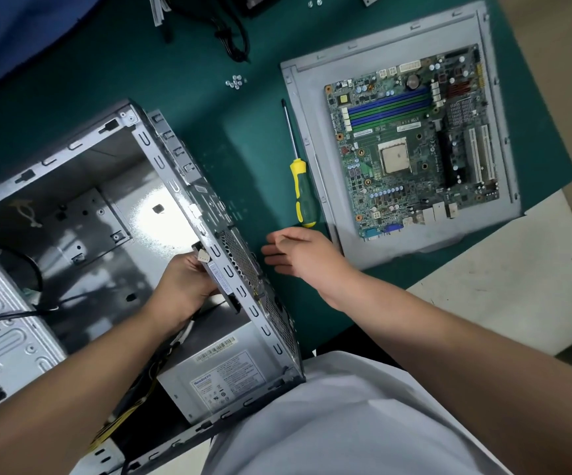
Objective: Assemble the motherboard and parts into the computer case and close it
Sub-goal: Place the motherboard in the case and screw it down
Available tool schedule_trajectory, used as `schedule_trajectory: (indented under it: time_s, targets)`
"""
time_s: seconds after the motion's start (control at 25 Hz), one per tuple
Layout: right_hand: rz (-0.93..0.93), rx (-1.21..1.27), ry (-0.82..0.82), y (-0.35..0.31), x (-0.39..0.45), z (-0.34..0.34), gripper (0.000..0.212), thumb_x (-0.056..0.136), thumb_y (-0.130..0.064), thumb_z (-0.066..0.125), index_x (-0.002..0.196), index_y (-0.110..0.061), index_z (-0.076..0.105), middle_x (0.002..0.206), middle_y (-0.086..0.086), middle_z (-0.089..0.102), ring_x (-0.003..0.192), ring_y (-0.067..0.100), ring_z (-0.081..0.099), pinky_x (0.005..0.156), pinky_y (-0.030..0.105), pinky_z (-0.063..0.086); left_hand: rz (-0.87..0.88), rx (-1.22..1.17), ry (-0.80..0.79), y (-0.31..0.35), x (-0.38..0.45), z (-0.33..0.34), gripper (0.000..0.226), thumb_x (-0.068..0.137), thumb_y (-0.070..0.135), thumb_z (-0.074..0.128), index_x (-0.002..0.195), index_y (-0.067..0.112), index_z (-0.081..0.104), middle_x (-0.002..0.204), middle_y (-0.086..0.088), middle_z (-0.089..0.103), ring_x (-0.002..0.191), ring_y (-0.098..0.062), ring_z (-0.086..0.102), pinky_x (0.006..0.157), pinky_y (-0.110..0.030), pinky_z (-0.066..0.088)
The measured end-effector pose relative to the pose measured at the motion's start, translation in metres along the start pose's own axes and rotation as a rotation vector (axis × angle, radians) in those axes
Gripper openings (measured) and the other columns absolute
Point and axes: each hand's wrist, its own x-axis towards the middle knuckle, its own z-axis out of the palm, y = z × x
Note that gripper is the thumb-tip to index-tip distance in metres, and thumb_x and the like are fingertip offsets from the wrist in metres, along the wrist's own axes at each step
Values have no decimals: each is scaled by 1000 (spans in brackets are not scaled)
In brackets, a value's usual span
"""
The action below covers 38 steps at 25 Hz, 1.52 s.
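Observation:
The open grey computer case [82,186] lies on its side at the left, with a power supply [222,378] fitted in its near corner. My left hand [183,286] is inside the case and grips a dark case fan [224,279] against the perforated rear wall [243,258]. Just outside that wall my right hand [298,250] hovers, fingers relaxed and holding nothing. The green motherboard [411,142] lies on the grey side panel [312,108] at the right.
A yellow-and-green screwdriver [301,190] lies on the green mat [236,156] between case and panel. Loose screws [236,82] sit farther back, with black cables [233,39] at the far edge. Black wires [10,265] trail inside the case at left.

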Motion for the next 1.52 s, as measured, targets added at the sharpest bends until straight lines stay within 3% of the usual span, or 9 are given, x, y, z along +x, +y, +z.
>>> schedule_trajectory:
  time_s: [0.4,0.68,1.24,1.52]
  targets:
    - [-12,7,2,1,-6,0,17,107,-18,51,102,-20,67,112,8,75,105,24,73,98,39,57,-63,-115,112,-4,-5,7,40,83,-21,63,63,11,77,68,-5,76,57,-13,71,54,-22,57]
    - [0,-2,-19,8,-12,5,18,107,-17,50,105,-18,67,113,9,75,110,27,71,101,39,56,-131,-169,40,-11,-1,-1,10,81,-19,68,82,-10,72,80,-20,76,67,-26,72,67,-34,62]
    - [11,58,-36,10,-15,2,17,106,-13,51,106,-14,68,109,11,77,108,28,72,100,39,56,-169,-194,149,-16,-2,9,11,80,-15,73,81,-4,74,72,-10,76,56,-13,70,55,-24,60]
    - [-76,-158,-8,7,-11,9,19,104,-19,55,103,-27,72,111,-1,76,110,20,70,105,43,53,-198,-258,153,-23,3,7,5,84,-16,67,84,-13,71,75,-17,76,56,-17,71,49,-22,55]
